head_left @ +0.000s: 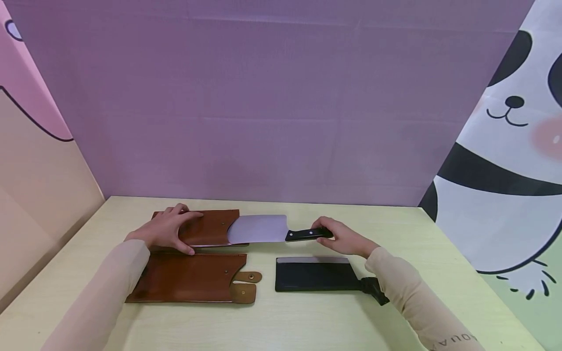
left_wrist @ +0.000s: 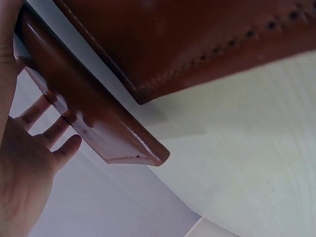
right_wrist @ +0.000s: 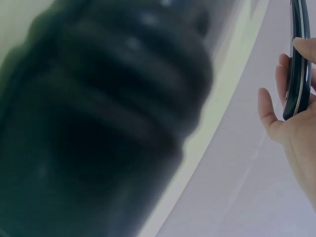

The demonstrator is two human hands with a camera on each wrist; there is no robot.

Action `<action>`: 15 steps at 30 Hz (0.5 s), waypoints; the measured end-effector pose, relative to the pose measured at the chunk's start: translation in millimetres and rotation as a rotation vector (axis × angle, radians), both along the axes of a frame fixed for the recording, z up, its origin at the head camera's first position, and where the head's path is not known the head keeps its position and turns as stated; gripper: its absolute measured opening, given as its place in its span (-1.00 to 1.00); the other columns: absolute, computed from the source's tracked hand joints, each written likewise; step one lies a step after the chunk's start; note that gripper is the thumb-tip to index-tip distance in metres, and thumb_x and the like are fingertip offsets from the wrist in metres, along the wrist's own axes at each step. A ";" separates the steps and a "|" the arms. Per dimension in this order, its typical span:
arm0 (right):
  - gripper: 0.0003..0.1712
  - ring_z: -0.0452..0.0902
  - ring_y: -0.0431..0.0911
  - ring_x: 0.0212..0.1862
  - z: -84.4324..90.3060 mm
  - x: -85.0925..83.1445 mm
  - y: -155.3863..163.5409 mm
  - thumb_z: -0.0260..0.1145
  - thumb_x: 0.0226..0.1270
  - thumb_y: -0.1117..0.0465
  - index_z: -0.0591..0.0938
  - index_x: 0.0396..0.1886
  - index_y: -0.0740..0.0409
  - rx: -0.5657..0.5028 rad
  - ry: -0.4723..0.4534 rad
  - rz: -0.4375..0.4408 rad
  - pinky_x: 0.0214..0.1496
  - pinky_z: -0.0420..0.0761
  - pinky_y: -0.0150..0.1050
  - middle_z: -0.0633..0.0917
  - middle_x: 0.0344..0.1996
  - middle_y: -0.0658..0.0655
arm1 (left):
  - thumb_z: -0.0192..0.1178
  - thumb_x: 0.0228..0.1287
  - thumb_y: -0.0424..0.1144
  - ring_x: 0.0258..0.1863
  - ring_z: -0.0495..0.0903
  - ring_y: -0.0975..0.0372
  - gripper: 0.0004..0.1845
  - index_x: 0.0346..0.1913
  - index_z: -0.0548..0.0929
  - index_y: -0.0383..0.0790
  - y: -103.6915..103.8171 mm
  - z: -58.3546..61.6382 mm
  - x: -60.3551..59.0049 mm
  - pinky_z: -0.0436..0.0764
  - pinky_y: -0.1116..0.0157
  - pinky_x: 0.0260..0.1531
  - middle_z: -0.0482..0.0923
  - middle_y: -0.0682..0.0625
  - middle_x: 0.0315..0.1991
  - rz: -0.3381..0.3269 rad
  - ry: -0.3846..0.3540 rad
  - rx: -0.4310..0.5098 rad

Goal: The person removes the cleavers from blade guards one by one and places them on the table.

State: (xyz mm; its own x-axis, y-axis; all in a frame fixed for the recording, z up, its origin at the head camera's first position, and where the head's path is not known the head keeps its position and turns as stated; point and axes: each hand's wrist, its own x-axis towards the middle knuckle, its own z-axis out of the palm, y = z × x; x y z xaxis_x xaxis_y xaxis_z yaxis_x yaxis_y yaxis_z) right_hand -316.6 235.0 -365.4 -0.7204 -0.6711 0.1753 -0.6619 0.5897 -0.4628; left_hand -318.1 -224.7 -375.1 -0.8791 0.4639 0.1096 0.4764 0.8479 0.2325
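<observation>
My left hand [head_left: 166,228] holds the far brown leather knife sheath [head_left: 212,226], with its thumb along the near edge and fingers at the far edge. In the left wrist view those fingertips touch the sheath's side [left_wrist: 98,108]. A cleaver [head_left: 263,229] with a wide silvery blade points left, its front part hidden inside the sheath's mouth. The right hand [head_left: 342,236] grips the rear of its black riveted handle [head_left: 303,235]. Thumb and fingers pinch that handle [right_wrist: 297,64] in the right wrist view.
Nearer on the pale wooden table [head_left: 197,326] lies a second brown sheath [head_left: 189,278] with snap straps at its right end. A black-bladed cleaver [head_left: 316,275] lies right of it, its black handle [head_left: 373,287] under the right forearm. A purple backdrop [head_left: 281,107] stands behind.
</observation>
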 end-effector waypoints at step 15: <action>-0.79 0.38 -0.16 -0.27 -1.3 -0.2 8.8 0.21 0.20 0.38 0.47 -0.15 0.25 -0.017 0.028 0.000 -0.18 0.45 -0.26 0.54 -0.27 0.13 | 0.40 -0.37 0.32 0.10 0.27 -0.08 0.04 0.30 0.32 0.00 -5.1 -0.4 3.1 0.34 -0.15 -0.03 0.23 -0.19 0.16 0.023 -0.033 0.012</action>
